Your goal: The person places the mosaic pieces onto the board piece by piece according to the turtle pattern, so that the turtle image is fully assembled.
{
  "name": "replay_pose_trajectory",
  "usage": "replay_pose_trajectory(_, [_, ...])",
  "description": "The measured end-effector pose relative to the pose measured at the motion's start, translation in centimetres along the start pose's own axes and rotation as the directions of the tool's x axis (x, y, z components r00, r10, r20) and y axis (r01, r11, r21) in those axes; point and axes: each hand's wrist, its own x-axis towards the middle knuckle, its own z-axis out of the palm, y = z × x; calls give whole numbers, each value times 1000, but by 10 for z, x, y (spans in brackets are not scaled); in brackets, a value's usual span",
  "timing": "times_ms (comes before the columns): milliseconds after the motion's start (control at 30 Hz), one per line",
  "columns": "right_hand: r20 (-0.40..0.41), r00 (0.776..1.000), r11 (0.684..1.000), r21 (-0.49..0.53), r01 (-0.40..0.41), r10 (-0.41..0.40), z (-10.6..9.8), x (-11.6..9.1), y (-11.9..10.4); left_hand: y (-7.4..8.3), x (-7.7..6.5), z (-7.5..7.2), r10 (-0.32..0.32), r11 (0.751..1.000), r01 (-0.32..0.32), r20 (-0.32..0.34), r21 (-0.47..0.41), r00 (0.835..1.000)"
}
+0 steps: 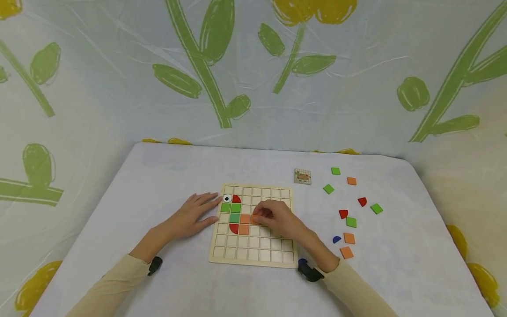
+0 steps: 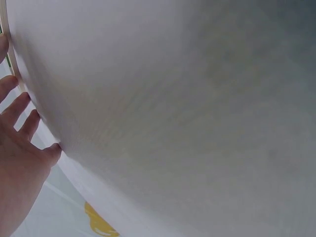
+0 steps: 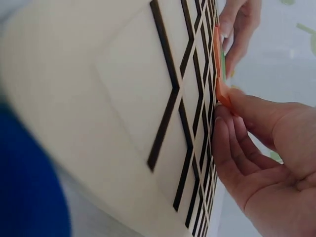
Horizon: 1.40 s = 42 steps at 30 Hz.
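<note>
Right hand (image 1: 278, 218) pinches a flat orange tile (image 3: 224, 94), its outline part-hidden, at a pale wooden grid board (image 1: 264, 255); left hand (image 1: 191, 217) spreads its fingers.

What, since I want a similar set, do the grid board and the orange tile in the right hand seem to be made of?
Grid board: probably wood, smooth and matte; pale tan with dark, burnt-looking cell edges.
Orange tile: perhaps painted wood, evenly coloured and fairly matte, though plastic remains possible.
</note>
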Motion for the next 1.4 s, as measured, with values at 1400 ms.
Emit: replay_pose_trajectory(1400, [-131,989,996,-35,-80,75,-25,-45,12,2,0,0,-20,1000,20,19,13,1000])
